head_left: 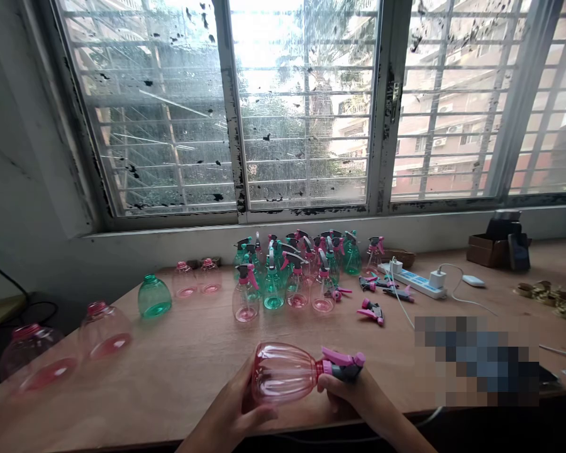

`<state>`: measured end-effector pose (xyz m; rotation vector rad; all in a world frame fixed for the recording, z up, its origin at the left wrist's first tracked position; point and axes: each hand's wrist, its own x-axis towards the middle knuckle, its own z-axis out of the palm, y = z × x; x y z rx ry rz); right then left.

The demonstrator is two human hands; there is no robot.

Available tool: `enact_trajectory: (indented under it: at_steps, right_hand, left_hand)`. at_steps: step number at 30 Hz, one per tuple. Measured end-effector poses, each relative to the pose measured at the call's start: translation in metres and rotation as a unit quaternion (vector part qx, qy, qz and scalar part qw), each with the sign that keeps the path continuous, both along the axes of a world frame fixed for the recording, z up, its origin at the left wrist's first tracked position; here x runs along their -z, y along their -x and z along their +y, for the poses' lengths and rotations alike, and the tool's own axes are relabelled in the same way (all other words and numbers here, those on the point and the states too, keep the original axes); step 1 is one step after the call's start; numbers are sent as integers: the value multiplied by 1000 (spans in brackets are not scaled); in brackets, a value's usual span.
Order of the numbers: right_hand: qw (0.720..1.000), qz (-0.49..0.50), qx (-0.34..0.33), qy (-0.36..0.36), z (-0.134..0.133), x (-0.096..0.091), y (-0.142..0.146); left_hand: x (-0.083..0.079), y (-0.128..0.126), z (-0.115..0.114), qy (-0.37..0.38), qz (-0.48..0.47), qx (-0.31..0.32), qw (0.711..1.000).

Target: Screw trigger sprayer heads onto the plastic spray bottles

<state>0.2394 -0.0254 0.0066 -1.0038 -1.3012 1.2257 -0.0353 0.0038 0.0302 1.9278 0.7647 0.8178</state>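
Observation:
A clear pink spray bottle lies sideways in the air over the front of the table, its base to the left. My left hand is wrapped round the base end. At the neck, my right hand grips the pink collar and the black-and-pink spray head, which sits on the bottle's mouth. Some fingers of both hands are hidden behind the bottle. Beyond it stands a group of pink and green spray bottles with heads on. Loose spray heads lie to their right.
Headless bottles stand on the left, among them a green bottle and a large pink bottle. A power strip with white cables lies at the right. Behind it are a brown box and gold-coloured pieces. A blurred patch covers the right front.

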Motion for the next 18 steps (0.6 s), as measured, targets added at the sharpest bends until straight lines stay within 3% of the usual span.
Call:
enact_trajectory:
  at_steps: [7, 15, 18]
  right_hand:
    - [1000, -8, 1, 10, -1, -2, -1]
    - [1000, -14, 1, 5, -2, -3, -1]
    - [1000, -18, -7, 8, 0, -1, -2]
  left_hand:
    - [-8, -3, -5, 1, 7, -5, 1000]
    - [17, 6, 6, -14, 33, -33, 999]
    - [16, 5, 6, -18, 36, -35, 999]
